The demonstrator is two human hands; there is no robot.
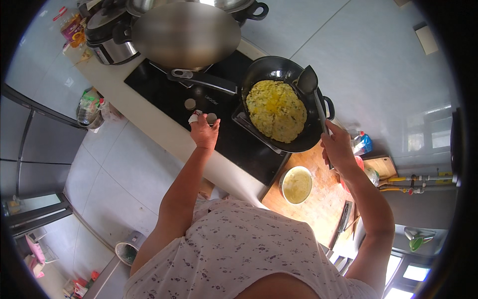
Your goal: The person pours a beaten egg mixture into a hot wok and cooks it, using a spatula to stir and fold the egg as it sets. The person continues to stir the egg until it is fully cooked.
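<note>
My left hand is at a round knob on the front of the black gas stove, with a white crumpled cloth or tissue tucked at its fingers. A second knob sits just beyond it. In my right hand is the handle of a metal cooking ladle, whose bowl rests against the upper right inside wall of a black wok. A yellow pancake with green flecks lies flat in the wok. Whether flame burns below is hidden.
A bowl of pale batter stands on a wooden board right of the stove. Another pan's black handle reaches across the stove. A rice cooker or pressure cooker and an oil bottle stand at the far left.
</note>
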